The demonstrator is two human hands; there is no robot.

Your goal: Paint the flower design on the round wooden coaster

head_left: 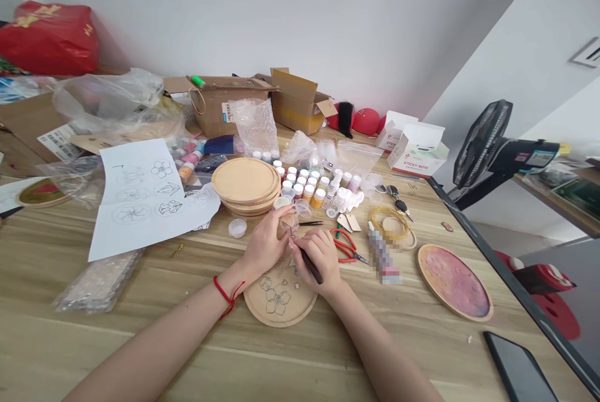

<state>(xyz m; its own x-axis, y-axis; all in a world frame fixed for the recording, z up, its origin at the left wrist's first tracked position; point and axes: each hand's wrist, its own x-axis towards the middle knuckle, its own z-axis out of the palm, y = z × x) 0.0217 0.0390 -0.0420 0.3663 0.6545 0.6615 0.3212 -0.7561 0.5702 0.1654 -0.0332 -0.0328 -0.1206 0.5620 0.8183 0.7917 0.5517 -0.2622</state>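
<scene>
My left hand (265, 239), a red string bracelet on its wrist, is closed around a small clear plastic cup (289, 222). In my right hand (321, 258) is a slim tool with a dark handle (312, 266); its thin tip reaches to the cup, and its exact kind is hidden by my fingers. Beneath both hands lies a round wooden plate (281, 308) with flower outlines (277, 301) on it. Just beyond are a stack of round wooden plates (244, 181), several small paint bottles (308, 190) and another small clear cup (237, 227).
Right of my hands lie red-handled pliers (345, 246), a blurred tube (384, 258), coiled gold wire (388, 222) and a pink-coloured round plate (454, 282). A phone (518, 364) rests near the right edge. Flower-sketch paper (135, 202) is at left; cardboard boxes (295, 102) stand behind.
</scene>
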